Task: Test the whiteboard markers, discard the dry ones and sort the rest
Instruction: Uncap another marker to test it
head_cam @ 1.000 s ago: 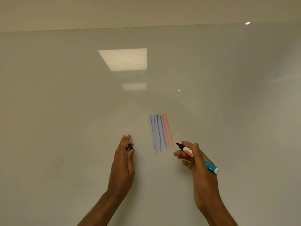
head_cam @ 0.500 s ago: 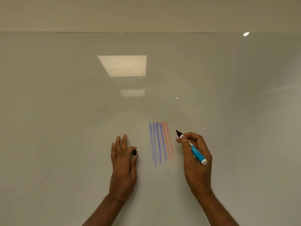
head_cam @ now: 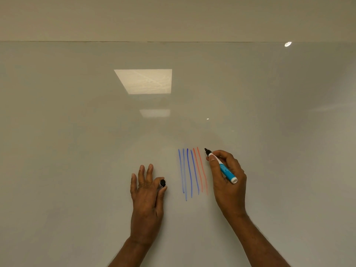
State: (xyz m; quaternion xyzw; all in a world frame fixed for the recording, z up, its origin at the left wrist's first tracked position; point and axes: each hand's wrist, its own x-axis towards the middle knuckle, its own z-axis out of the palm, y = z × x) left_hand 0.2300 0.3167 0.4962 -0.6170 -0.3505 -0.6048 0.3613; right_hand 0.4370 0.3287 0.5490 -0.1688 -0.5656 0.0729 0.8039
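Left hand (head_cam: pixel 146 191) pinches the black cap (head_cam: pixel 162 183), other fingers straight. Blue strokes (head_cam: pixel 187 174), then red strokes (head_cam: pixel 201 170). Right hand (head_cam: pixel 229 182) grips the marker (head_cam: pixel 221 166) — nib up-left, tail down-right, just right of the red tops; contact unclear. Glossy whiteboard (head_cam: pixel 77 151) mirrors a ceiling light (head_cam: pixel 146 81).

A glossy whiteboard (head_cam: pixel 77 151) fills the view, with a reflected ceiling light (head_cam: pixel 144 81) on its upper part. The right hand (head_cam: pixel 229 182) grips an uncapped marker (head_cam: pixel 223 168) with a blue barrel, its black tip just right of two red strokes (head_cam: pixel 200 170). Four blue strokes (head_cam: pixel 187 172) stand left of those. Further left, the left hand (head_cam: pixel 147 197) pinches a black cap (head_cam: pixel 162 183) between thumb and forefinger, its other fingers extended.
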